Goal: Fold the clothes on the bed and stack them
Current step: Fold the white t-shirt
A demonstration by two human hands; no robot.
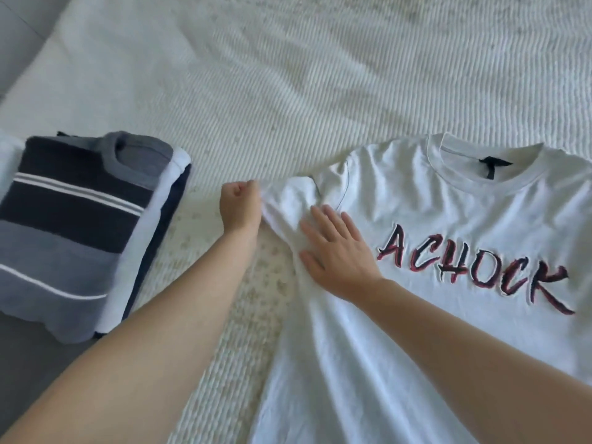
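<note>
A white T-shirt (426,225) with red and black lettering lies face up on the bed, neck hole toward the far side. My left hand (239,204) grips the end of its left sleeve, fingers curled around the cloth. My right hand (336,253) lies flat with straight fingers on the shirt near the armpit, pressing the fabric down. At the left sits a stack of folded clothes (80,225): a navy and grey striped sweater on top, a white garment and a dark one under it.
The bed is covered by a white ribbed bedspread (320,75) that stretches far beyond the shirt. The bed's left edge and a grey surface (19,36) show at the upper left. A grey strip (32,373) lies below the stack.
</note>
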